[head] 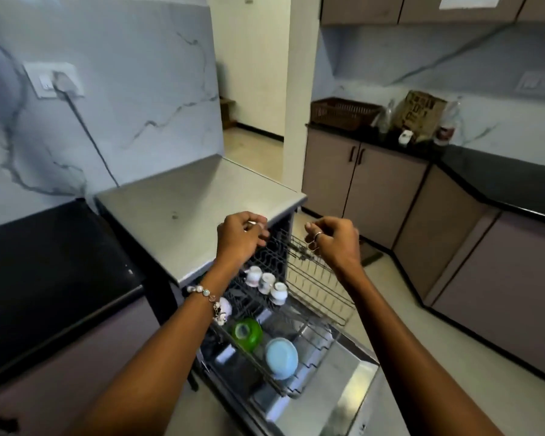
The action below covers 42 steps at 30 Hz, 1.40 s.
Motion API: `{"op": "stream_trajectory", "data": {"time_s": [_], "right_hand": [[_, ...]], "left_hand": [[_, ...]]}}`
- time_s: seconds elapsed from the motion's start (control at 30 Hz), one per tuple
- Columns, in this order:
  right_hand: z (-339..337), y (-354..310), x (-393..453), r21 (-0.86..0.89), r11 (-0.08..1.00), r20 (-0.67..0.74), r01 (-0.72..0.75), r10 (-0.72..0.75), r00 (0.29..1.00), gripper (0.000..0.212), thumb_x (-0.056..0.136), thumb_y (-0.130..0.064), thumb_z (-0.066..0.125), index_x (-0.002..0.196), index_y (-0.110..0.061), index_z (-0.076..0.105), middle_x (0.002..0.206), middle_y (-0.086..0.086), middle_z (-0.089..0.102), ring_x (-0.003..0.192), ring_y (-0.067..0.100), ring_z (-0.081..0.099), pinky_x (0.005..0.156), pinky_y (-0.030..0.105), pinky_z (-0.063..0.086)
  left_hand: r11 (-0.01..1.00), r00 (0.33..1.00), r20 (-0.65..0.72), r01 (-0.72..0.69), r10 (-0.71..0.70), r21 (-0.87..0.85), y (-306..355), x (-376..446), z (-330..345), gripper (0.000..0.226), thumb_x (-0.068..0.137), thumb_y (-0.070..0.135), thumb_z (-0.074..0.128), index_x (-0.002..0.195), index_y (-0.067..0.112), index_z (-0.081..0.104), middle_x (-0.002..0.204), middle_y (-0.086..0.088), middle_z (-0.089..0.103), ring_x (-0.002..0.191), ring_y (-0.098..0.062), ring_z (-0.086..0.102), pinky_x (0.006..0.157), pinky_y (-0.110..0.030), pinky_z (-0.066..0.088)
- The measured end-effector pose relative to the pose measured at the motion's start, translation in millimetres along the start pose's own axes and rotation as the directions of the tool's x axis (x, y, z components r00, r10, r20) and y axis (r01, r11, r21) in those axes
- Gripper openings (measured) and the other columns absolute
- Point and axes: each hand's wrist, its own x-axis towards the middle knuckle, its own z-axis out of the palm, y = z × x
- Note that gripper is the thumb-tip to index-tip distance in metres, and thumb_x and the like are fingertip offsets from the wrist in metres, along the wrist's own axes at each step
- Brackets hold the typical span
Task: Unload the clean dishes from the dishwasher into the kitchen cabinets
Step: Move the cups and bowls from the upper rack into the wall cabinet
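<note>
Head view: my left hand (241, 236) and right hand (332, 239), fingers curled, grip the upper rack (315, 278) at 12 o'clock. Cups (266, 283) sit inside; bowls (280, 358) lie below at 6 o'clock.

Three cups (266, 283) sit in the upper rack (315, 278), behind two bowls (280, 358) (lower rack (283, 328)).

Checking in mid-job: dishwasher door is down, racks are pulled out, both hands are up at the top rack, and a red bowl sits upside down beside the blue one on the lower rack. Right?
Not quite: the bowl beside the blue bowl is green, not red, as the head view shows. The rest stands: the door is down, and the left hand and right hand are at the top rack.
</note>
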Motion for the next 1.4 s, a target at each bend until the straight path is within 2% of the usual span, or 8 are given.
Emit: {"op": "stream_trajectory", "data": {"time_s": [0.1,0.37,0.53,0.7,0.87,1.07,1.23,1.4], "right_hand": [[-15.1,43.4,-3.2,-0.001,0.996,0.028,-0.093,0.093,0.995,0.013,0.090,-0.018,0.062,0.089,-0.009,0.071,0.075,0.003,0.070,0.061,0.010,0.062,0.058,0.025,0.051],[-4.8,136.9,9.5,-0.081,0.960,0.141,-0.268,0.277,0.951,0.009,0.090,-0.013,0.062,0.085,-0.011,0.069,0.075,0.008,0.071,0.066,0.021,0.067,0.064,0.037,0.059],[32.9,193.4,34.4,-0.176,0.916,0.222,-0.360,0.393,0.892,0.011,0.088,-0.007,0.059,0.084,-0.008,0.069,0.076,0.009,0.070,0.067,0.020,0.065,0.070,0.041,0.059],[89.9,250.1,77.8,-0.247,0.877,0.276,-0.412,0.471,0.838,0.010,0.088,-0.009,0.062,0.096,-0.010,0.068,0.089,0.010,0.072,0.081,0.023,0.068,0.078,0.042,0.057],[153.8,300.4,123.1,-0.358,0.843,0.337,-0.402,0.518,0.786,0.031,0.087,-0.015,0.065,0.118,-0.012,0.061,0.110,0.009,0.069,0.099,0.024,0.063,0.088,0.036,0.052],[219.6,357.2,155.9,-0.443,0.843,0.407,-0.304,0.492,0.770,0.050,0.084,-0.024,0.068,0.130,-0.010,0.053,0.129,0.013,0.058,0.117,0.027,0.054,0.098,0.033,0.043],[255.3,387.7,153.4,-0.490,0.849,0.393,-0.198,0.418,0.819,0.058,0.080,-0.018,0.070,0.133,-0.009,0.047,0.136,0.014,0.048,0.122,0.034,0.046,0.097,0.041,0.044],[269.9,399.5,146.3,-0.572,0.815,0.321,-0.089,0.322,0.891,0.058,0.063,0.002,0.078,0.117,-0.008,0.060,0.119,0.011,0.061,0.110,0.035,0.055,0.088,0.049,0.047]], "left_hand": [[0.997,0.996,0.057,0.058,-0.062,0.058,-29.5,-15.3,40.8,0.016,0.090,0.001,0.054,0.092,0.005,0.069,0.076,-0.010,0.071,0.057,-0.017,0.064,0.061,-0.027,0.056],[0.912,0.986,0.058,0.124,-0.158,0.390,-104.9,-4.8,84.1,0.018,0.084,0.005,0.058,0.095,0.012,0.071,0.080,-0.015,0.073,0.076,-0.029,0.069,0.072,-0.034,0.058],[0.772,0.973,0.156,0.032,-0.169,0.634,-148.2,38.5,100.0,0.027,0.084,0.010,0.056,0.107,0.013,0.069,0.097,-0.018,0.072,0.097,-0.035,0.064,0.083,-0.035,0.051],[0.603,0.928,0.316,-0.139,-0.197,0.785,-203.2,110.8,121.1,0.036,0.083,0.026,0.040,0.101,0.011,0.068,0.098,-0.017,0.069,0.097,-0.039,0.062,0.082,-0.046,0.053],[0.487,0.843,0.436,-0.250,-0.316,0.837,-285.8,188.6,153.7,0.025,0.083,0.020,0.054,0.103,0.009,0.064,0.109,-0.014,0.065,0.107,-0.035,0.059,0.092,-0.039,0.047],[0.380,0.786,0.507,-0.375,-0.353,0.846,-362.3,230.3,186.8,0.056,0.087,0.020,0.059,0.139,0.015,0.040,0.145,-0.007,0.039,0.139,-0.028,0.028,0.114,-0.045,0.024],[0.329,0.745,0.536,-0.429,-0.397,0.841,-402.2,241.7,201.2,0.073,0.084,0.030,0.065,0.146,0.016,0.029,0.148,-0.009,0.035,0.140,-0.029,0.024,0.115,-0.049,0.021],[0.337,0.800,0.518,-0.419,-0.303,0.843,-417.9,240.5,207.5,0.075,0.072,0.034,0.076,0.137,0.015,0.045,0.130,-0.014,0.054,0.128,-0.034,0.043,0.106,-0.058,0.032]]}}
